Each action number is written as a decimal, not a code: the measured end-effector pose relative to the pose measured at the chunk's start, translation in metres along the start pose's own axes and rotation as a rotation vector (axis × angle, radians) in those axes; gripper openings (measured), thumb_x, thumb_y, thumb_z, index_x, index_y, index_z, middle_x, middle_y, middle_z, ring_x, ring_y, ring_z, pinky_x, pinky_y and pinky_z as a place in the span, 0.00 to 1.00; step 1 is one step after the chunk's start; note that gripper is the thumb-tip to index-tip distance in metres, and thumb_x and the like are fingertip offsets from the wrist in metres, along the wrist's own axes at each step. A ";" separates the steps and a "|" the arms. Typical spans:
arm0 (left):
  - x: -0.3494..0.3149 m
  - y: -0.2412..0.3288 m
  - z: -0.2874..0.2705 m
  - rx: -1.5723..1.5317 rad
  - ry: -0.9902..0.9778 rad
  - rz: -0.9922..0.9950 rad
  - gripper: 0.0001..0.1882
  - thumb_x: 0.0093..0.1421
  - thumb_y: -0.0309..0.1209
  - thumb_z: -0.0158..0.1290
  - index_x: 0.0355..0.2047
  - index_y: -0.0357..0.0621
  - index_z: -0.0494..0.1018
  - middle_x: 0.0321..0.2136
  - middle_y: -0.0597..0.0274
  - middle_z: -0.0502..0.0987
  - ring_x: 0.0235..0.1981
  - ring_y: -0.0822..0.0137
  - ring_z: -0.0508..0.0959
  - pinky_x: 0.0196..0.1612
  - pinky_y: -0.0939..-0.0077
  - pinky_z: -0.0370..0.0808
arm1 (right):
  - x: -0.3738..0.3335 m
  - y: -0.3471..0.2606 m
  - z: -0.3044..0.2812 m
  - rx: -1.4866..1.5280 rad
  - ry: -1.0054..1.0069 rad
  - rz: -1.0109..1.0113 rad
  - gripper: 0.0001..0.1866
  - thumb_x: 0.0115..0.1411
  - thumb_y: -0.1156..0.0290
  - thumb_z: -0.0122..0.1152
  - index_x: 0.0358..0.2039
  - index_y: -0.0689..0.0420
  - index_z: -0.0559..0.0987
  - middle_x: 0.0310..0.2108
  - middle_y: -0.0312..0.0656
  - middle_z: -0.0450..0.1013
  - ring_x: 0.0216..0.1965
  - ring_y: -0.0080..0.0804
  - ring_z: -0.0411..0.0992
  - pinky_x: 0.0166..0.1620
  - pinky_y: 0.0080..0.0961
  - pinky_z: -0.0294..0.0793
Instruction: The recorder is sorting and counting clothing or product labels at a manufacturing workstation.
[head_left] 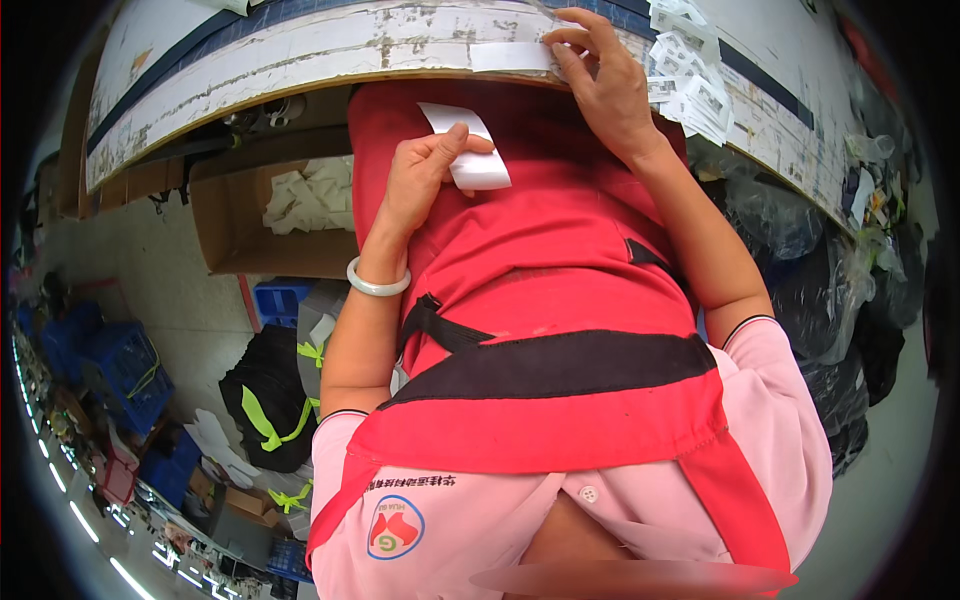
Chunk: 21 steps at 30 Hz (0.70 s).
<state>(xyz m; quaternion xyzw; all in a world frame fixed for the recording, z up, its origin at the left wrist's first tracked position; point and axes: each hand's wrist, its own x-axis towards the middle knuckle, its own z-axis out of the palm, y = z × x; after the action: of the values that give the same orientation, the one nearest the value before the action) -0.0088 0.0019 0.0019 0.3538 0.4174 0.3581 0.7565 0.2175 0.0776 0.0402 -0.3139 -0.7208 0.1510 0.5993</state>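
Observation:
My left hand (425,178) is closed on a white paper strip (482,172), gripped between thumb and fingers above the lap of a red apron. The strip curls slightly and hangs off to the right of the fingers. At the table's near edge, my right hand (608,92) pinches the right end of another white strip (505,57), which lies flat on the worn tabletop. Just right of that hand sits a loose heap of small printed white labels (692,85), partly in a clear plastic bag.
The white table (300,65) has scuffed paint and dark blue bands. Under it at left stands a cardboard box (225,220) with pale cloth inside. Clear and dark plastic bags (800,270) crowd the right. Blue crates (125,370) and a black bundle (268,395) stand on the left floor.

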 end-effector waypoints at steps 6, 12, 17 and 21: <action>-0.001 -0.001 -0.001 0.001 0.002 0.007 0.26 0.66 0.47 0.48 0.35 0.31 0.78 0.27 0.54 0.79 0.22 0.69 0.78 0.25 0.80 0.73 | -0.003 -0.024 -0.008 -0.364 -0.307 0.519 0.17 0.62 0.75 0.56 0.52 0.54 0.69 0.37 0.37 0.79 0.32 0.26 0.76 0.35 0.21 0.74; -0.001 -0.002 -0.002 0.000 -0.001 0.006 0.26 0.66 0.47 0.48 0.35 0.31 0.78 0.27 0.54 0.79 0.22 0.69 0.77 0.25 0.80 0.73 | -0.003 -0.029 -0.007 -0.355 -0.303 0.520 0.17 0.62 0.75 0.56 0.52 0.53 0.69 0.36 0.37 0.79 0.32 0.24 0.76 0.35 0.20 0.74; -0.002 -0.002 -0.002 -0.001 0.004 0.009 0.26 0.66 0.47 0.48 0.35 0.32 0.79 0.27 0.54 0.79 0.22 0.69 0.78 0.25 0.80 0.73 | -0.005 -0.033 -0.009 -0.347 -0.310 0.569 0.17 0.62 0.74 0.57 0.52 0.53 0.69 0.34 0.37 0.79 0.31 0.22 0.75 0.35 0.19 0.74; -0.002 -0.001 -0.002 -0.005 -0.002 0.014 0.25 0.66 0.47 0.48 0.36 0.32 0.78 0.27 0.55 0.79 0.23 0.69 0.78 0.25 0.80 0.73 | 0.001 -0.028 -0.008 -0.307 -0.274 0.520 0.20 0.60 0.79 0.54 0.53 0.54 0.67 0.31 0.42 0.76 0.23 0.29 0.72 0.28 0.23 0.70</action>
<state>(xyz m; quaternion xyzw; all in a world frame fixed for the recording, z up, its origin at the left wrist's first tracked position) -0.0107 0.0002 0.0011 0.3554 0.4131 0.3641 0.7553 0.2173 0.0561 0.0596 -0.5507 -0.7049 0.2294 0.3837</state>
